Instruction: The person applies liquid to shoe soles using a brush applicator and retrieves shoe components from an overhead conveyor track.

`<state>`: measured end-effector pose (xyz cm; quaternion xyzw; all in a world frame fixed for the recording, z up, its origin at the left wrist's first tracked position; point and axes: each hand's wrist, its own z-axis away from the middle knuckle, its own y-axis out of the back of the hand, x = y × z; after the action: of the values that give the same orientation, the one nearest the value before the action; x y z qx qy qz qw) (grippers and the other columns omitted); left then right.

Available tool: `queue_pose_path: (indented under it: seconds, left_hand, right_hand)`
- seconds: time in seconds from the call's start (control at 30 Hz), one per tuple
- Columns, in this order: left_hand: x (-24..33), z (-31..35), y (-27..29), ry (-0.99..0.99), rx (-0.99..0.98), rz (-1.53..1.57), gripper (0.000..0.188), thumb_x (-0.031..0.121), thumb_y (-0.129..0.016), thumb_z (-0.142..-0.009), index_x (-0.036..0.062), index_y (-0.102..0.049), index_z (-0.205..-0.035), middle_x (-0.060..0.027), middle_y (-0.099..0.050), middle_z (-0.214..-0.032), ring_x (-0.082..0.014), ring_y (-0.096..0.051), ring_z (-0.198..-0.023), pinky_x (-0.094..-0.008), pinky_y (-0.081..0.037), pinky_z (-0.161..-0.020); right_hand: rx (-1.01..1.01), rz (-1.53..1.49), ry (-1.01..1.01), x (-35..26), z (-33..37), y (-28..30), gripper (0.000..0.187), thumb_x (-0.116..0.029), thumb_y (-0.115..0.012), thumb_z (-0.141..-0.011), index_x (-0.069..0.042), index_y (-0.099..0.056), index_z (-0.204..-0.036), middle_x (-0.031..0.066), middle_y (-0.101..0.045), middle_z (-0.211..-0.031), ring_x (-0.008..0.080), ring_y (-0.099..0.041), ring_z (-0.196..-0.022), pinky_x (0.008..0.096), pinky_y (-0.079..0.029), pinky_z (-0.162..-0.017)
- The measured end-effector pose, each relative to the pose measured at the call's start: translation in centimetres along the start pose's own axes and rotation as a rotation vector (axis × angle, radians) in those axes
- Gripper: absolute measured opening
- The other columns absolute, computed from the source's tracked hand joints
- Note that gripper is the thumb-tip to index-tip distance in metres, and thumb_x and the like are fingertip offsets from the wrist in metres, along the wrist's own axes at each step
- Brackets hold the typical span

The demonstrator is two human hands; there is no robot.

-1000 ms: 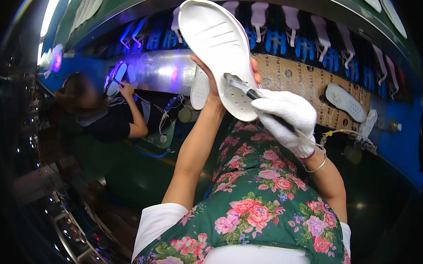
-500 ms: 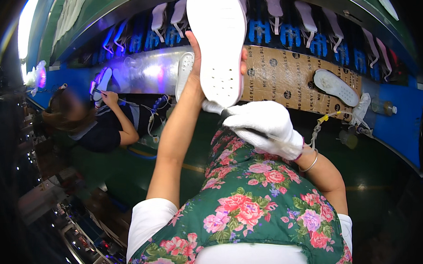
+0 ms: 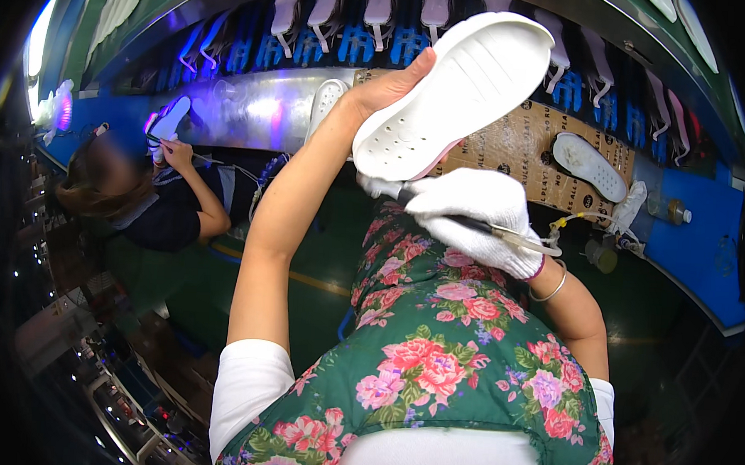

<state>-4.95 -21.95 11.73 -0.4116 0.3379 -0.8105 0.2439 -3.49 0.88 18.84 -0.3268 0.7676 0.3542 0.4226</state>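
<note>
My bare left hand grips a white shoe sole by its left side, thumb across its face. The sole slants up to the right, its small-holed end lowest. On my right hand is a white knit glove; its fingers close round a brush with a dark handle and a thin hose running back past the wrist. The brush's pale bristles lie at the sole's lower end; whether they touch it I cannot tell.
Brown printed cardboard covers part of the bench, with a used white sole on it. Another sole lies to the left. Behind, lilac pieces hang on blue racks. A co-worker holds a sole at left. A clear bottle stands right.
The sole has come lower and tipped to the right, with my left hand turning along with it. My gloved hand and brush moved slightly. Lilac pieces on the racks have shifted.
</note>
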Motion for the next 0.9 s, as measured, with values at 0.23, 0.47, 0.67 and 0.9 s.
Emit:
queue_pose_path:
  seconds: [0.23, 0.47, 0.67, 0.9]
  left_hand:
    - [1.8, -0.1, -3.0, 0.142, 0.088, -0.796, 0.086, 0.074, -0.049, -0.087, 0.0044, -0.057, -0.136, -0.0176, -0.064, -0.126, -0.0242, -0.063, -0.114, -0.0349, -0.052, -0.093]
    - [2.9, -0.5, -4.6, 0.245, 0.099, -1.41, 0.099, 0.086, -0.036, -0.084, 0.0056, -0.056, -0.138, -0.0217, -0.054, -0.139, -0.0343, -0.054, -0.128, -0.0415, -0.042, -0.106]
    - [3.6, -1.1, -4.6, 0.312, 0.121, -1.364, 0.11, 0.094, -0.034, -0.074, 0.0072, -0.056, -0.138, -0.0255, -0.048, -0.144, -0.039, -0.048, -0.133, -0.0461, -0.04, -0.107]
    - [3.6, -0.5, -2.7, 0.238, 0.218, -1.046, 0.095, 0.081, -0.047, -0.083, 0.0011, -0.06, -0.133, -0.0233, -0.059, -0.131, -0.0302, -0.061, -0.117, -0.0378, -0.05, -0.096]
  right_hand:
    - [-0.067, 0.154, 0.095, 0.7, -0.1, -0.3, 0.025, -0.005, -0.073, -0.077, -0.013, -0.071, -0.101, 0.0091, -0.07, -0.092, 0.0295, -0.069, -0.083, 0.0357, -0.057, -0.073]
    - [-0.133, 0.114, -0.005, 0.6, -0.7, 1.4, 0.021, -0.007, -0.073, -0.077, -0.013, -0.072, -0.097, 0.0076, -0.07, -0.091, 0.0277, -0.069, -0.081, 0.0344, -0.056, -0.073]
    - [-0.172, 0.367, 0.077, 0.2, -0.8, 1.6, 0.025, -0.007, -0.075, -0.076, -0.013, -0.071, -0.1, 0.0083, -0.071, -0.092, 0.0294, -0.07, -0.082, 0.035, -0.056, -0.072]
    - [0.067, 0.293, 0.036, 0.1, -1.6, 1.0, 0.023, -0.003, -0.074, -0.077, -0.011, -0.072, -0.098, 0.0104, -0.07, -0.089, 0.0278, -0.069, -0.077, 0.0345, -0.056, -0.07]
